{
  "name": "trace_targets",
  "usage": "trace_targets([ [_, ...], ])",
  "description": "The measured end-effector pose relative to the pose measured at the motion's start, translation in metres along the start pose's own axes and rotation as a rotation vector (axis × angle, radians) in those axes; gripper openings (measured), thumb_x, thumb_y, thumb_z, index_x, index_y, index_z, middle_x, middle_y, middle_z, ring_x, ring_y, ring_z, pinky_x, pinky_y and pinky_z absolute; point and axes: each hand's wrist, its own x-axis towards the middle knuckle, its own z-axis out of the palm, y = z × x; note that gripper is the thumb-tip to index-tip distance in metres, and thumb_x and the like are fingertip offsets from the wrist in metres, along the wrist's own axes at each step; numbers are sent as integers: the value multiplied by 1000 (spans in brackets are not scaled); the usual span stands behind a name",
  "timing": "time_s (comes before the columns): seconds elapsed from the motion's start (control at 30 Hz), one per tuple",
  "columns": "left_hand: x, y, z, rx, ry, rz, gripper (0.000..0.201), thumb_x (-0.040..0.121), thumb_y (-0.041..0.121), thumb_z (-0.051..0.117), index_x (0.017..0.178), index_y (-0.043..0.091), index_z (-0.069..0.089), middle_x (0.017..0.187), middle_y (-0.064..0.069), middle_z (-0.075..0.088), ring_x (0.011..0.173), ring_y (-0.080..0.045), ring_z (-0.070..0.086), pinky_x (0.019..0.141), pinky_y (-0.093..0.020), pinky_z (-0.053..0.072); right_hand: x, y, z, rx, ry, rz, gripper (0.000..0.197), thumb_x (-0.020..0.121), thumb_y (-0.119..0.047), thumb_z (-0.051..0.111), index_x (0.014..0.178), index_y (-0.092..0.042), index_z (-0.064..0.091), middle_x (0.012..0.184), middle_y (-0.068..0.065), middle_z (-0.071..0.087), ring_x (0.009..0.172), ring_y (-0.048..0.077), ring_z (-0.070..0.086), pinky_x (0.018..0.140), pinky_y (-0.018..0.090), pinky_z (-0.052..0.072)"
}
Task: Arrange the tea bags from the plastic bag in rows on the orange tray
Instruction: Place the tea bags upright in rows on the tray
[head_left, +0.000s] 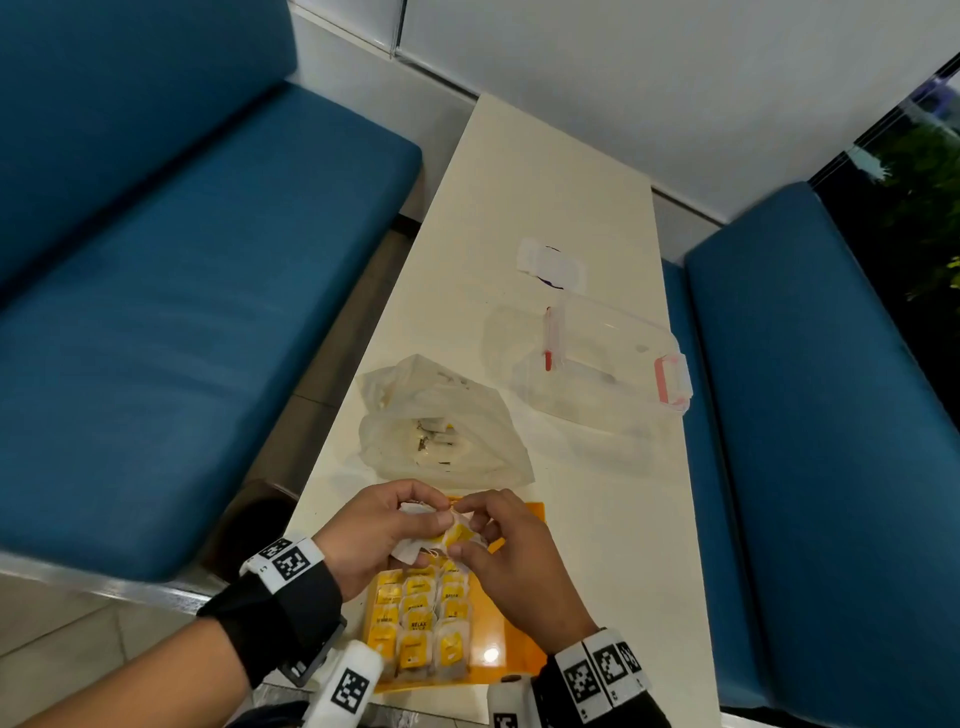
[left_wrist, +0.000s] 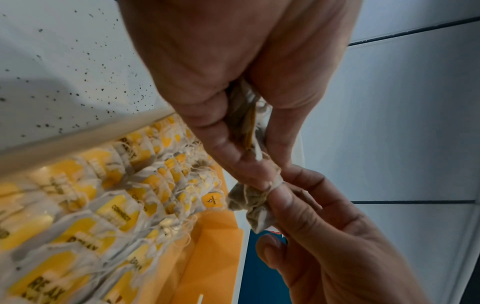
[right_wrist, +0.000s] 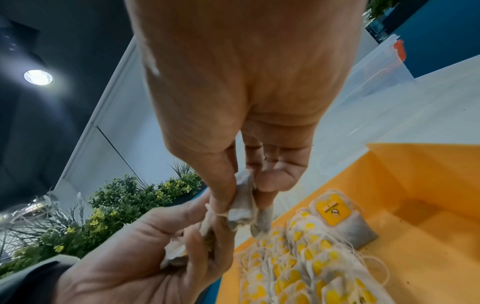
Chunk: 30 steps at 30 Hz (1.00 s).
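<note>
The orange tray (head_left: 519, 613) lies at the table's near edge, with rows of yellow-tagged tea bags (head_left: 418, 623) on its left half. Just above the tray's far end, my left hand (head_left: 415, 512) grips a small bunch of tea bags (left_wrist: 244, 115). My right hand (head_left: 467, 525) pinches one tea bag (right_wrist: 244, 203) from that bunch, and its string is looped round a fingertip (left_wrist: 275, 185). The two hands touch. The crumpled plastic bag (head_left: 441, 426) lies just beyond the tray, with a few tea bags showing through it.
A clear plastic box with red latches (head_left: 608, 364) stands at the back right, and its lid (head_left: 550, 262) lies farther back. The narrow white table (head_left: 545, 182) runs between blue benches (head_left: 182, 312) on both sides. The tray's right half (right_wrist: 415, 185) is bare.
</note>
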Motion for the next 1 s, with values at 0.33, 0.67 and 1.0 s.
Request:
trace_targets([
  [0.33, -3, 3, -2, 19, -18, -4, 16, 87, 8, 73, 101, 13, 77, 95, -14, 73, 75, -20, 68, 53, -26, 54, -3, 2, -12, 165, -4, 60, 35, 82, -7, 75, 103, -34, 68, 72, -12, 53, 71, 7, 54, 70, 22, 48],
  [0.67, -8, 4, -4, 147, 6, 39, 17, 88, 9, 73, 104, 13, 76, 103, -12, 75, 78, -17, 69, 58, -26, 52, -11, -2, -23, 108, 23, 77, 21, 82, -5, 75, 86, -25, 71, 75, -5, 57, 69, 1, 54, 66, 11, 42],
  [1.0, -10, 8, -17, 403, 62, 132, 18, 83, 11, 79, 96, 23, 79, 100, -5, 69, 66, -13, 63, 51, -25, 46, -1, 0, -48, -94, 113, 107, 17, 83, -8, 69, 82, -24, 68, 76, -14, 65, 74, 2, 60, 63, 10, 43],
])
